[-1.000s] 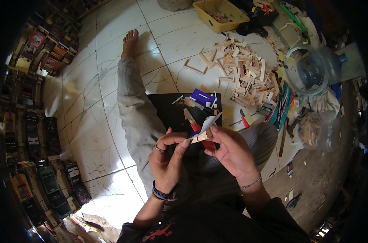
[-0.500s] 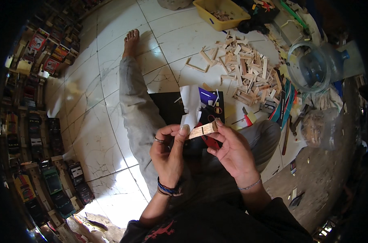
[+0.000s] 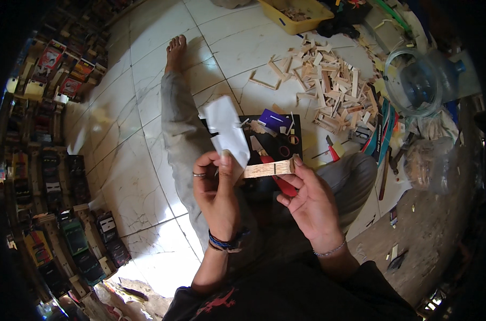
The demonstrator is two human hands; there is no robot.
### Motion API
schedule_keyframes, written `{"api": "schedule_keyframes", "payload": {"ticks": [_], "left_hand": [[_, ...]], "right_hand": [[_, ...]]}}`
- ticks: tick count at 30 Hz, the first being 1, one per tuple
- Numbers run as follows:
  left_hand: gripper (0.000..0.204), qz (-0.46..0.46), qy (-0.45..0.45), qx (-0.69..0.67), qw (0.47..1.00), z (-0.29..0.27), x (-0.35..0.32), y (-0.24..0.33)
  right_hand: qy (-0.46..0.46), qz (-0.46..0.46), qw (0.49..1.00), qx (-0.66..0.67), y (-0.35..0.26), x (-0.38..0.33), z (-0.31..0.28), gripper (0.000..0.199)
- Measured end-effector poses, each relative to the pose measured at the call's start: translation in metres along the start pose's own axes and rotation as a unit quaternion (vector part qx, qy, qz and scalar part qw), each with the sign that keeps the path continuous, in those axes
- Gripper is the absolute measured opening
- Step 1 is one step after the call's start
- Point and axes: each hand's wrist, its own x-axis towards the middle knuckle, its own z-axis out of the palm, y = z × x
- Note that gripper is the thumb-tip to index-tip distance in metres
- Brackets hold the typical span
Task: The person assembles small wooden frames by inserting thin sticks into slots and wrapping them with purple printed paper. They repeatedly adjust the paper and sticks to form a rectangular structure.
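Head view, person seated on a tiled floor (image 3: 146,107). The left hand (image 3: 216,187) is closed in a pinch: thumb and fingertips press a folded white sheet (image 3: 227,131) against the left end of a wood strip (image 3: 268,169). The sheet rises up and away from the thumb, its free end tilted toward the upper left. The right hand (image 3: 310,200) is closed too: thumb and forefinger clamp the right end of the strip, while the lower fingers curl around a red-handled tool (image 3: 285,186) held against the palm; the tool's working end is hidden. The strip spans the gap between the two hands, in front of the chest and above the lap. Its long axis runs nearly level, left to right, the right end slightly higher. A dark line crosses it near the right third.

Beyond the hands, a black mat (image 3: 277,142) lies on the floor bearing a purple box (image 3: 275,120) and small parts. Farther off, a heap of wood offcuts (image 3: 328,85) spreads toward a yellow tray (image 3: 296,13). A clear plastic jar (image 3: 417,85) lies at the right.
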Motion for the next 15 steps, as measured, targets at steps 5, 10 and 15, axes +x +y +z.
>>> {"api": "schedule_keyframes", "payload": {"ticks": [5, 10, 15], "left_hand": [[0.021, -0.055, 0.034, -0.118, 0.991, 0.001, 0.006, 0.004], [0.024, -0.066, 0.058, -0.152, 0.984, 0.004, 0.009, 0.010], [0.029, -0.064, 0.088, -0.181, 0.977, 0.002, 0.019, 0.014]], "right_hand": [[-0.025, 0.020, 0.999, 0.034, 0.000, 0.000, -0.010, 0.024], [-0.077, 0.049, 0.992, 0.083, 0.005, 0.004, -0.029, 0.024], [-0.145, 0.047, 0.975, 0.160, 0.004, 0.013, -0.047, 0.026]]}}
